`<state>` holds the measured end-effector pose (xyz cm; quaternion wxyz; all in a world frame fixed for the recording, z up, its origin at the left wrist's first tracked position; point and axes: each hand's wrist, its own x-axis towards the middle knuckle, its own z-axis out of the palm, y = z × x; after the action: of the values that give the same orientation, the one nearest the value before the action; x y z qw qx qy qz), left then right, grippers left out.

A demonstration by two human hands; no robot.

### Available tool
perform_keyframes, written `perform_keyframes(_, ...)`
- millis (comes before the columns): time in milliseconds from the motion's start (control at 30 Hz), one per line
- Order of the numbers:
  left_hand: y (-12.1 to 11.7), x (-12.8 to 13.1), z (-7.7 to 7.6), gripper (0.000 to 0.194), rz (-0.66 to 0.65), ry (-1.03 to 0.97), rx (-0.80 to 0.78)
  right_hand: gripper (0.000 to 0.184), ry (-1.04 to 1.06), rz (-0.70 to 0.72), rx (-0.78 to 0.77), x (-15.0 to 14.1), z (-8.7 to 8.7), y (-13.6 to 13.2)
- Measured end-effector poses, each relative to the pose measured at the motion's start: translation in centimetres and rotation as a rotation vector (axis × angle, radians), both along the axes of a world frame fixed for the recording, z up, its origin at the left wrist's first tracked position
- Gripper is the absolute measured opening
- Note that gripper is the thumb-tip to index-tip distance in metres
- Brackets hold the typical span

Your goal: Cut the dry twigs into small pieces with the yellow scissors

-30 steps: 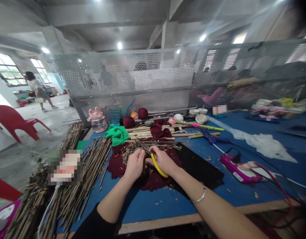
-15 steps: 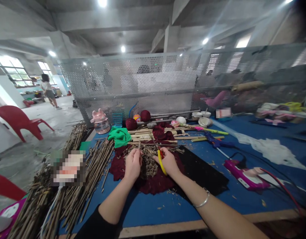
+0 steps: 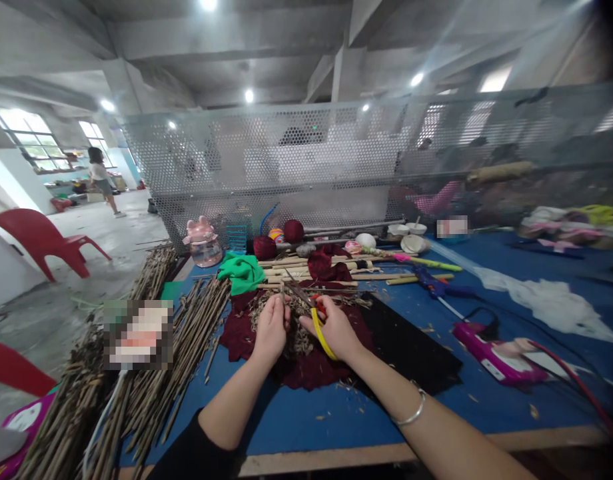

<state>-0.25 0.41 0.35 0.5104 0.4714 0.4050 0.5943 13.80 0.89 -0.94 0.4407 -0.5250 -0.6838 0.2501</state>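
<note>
From here I see the left hand [image 3: 271,330] closed round a stick [image 3: 281,291], tip up over the cloth [image 3: 235,337], likely spread to catch clippings [image 3: 297,341]; the right hand [image 3: 340,328] curls round the scissors [image 3: 323,337], blades angled away beside the stick, presumably for finger safety.

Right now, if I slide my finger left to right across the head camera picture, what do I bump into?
Red chair → pink-topped bottle → green cloth → left hand → right hand holding yellow-handled scissors → purple-and-white box.
</note>
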Motion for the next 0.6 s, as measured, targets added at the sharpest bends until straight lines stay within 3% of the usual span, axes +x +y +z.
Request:
perform_keyframes(167, 0.01, 0.02, 0.28, 0.028, 0.007, -0.037, -0.006, 0.037, -0.094, 0.043, 0.036, -0.54, 0.81, -0.61)
perform_keyframes(400, -0.69, 0.02, 0.8, 0.027, -0.004, 0.155, 0.07, 0.041, -0.203, 0.047, 0.089, -0.46, 0.5, -0.49)
perform_keyframes(600, -0.71, 0.08, 0.72, 0.026, -0.02, 0.199, 0.096, 0.044, -0.256, 0.046, 0.138, -0.32, 0.41, -0.47)
